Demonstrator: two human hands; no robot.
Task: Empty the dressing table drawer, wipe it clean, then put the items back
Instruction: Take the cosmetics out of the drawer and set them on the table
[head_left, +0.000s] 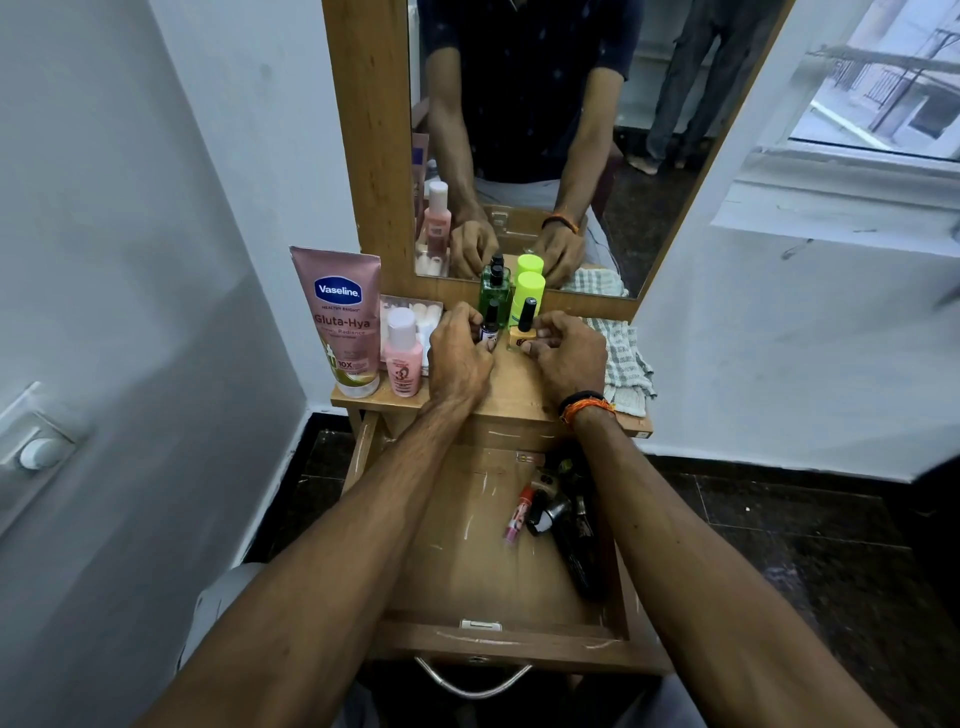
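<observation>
The wooden drawer (457, 561) stands pulled open below the dressing table top (511, 392). Several small cosmetics lie in its right half, among them a pink lip balm (518, 514) and a long black tube (577, 558). On the top, my left hand (460, 348) is closed around a small dark bottle (489, 326). My right hand (563, 353) grips a yellow nail polish bottle (522, 332) with a black cap. Both bottles stand upright on the table. Behind them are a green bottle (493, 293) and a lime-capped bottle (527, 296).
A pink Vaseline tube (340, 322), a small pink bottle (402, 353) and a clear box (423, 322) stand at the top's left. A checked cloth (623, 358) lies at the right. The mirror (519, 140) rises behind. Walls close in on both sides.
</observation>
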